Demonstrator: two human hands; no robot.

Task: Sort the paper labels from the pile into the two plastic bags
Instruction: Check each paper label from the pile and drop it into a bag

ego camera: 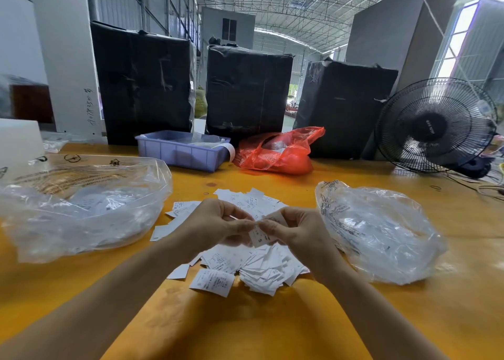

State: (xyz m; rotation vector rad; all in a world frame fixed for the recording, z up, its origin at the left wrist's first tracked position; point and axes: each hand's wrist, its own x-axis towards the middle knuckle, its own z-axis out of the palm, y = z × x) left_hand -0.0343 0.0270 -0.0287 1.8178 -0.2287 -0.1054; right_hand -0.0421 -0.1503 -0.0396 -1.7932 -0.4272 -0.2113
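A pile of small white paper labels (253, 267) lies on the yellow table (245, 327) in front of me. Above the pile, my left hand (215, 223) and my right hand (294, 228) meet, and both pinch one white label (260, 238) marked "S" between their fingertips. A large clear plastic bag (81, 207) with labels inside lies to the left of the pile. A second clear plastic bag (381, 231) lies to the right, close to my right hand.
A purple plastic bin (182, 152) and a red plastic bag (278, 152) sit at the far side of the table. Three black wrapped boxes (245, 92) stand behind them. A black fan (436, 125) stands at the right, with cables beside it.
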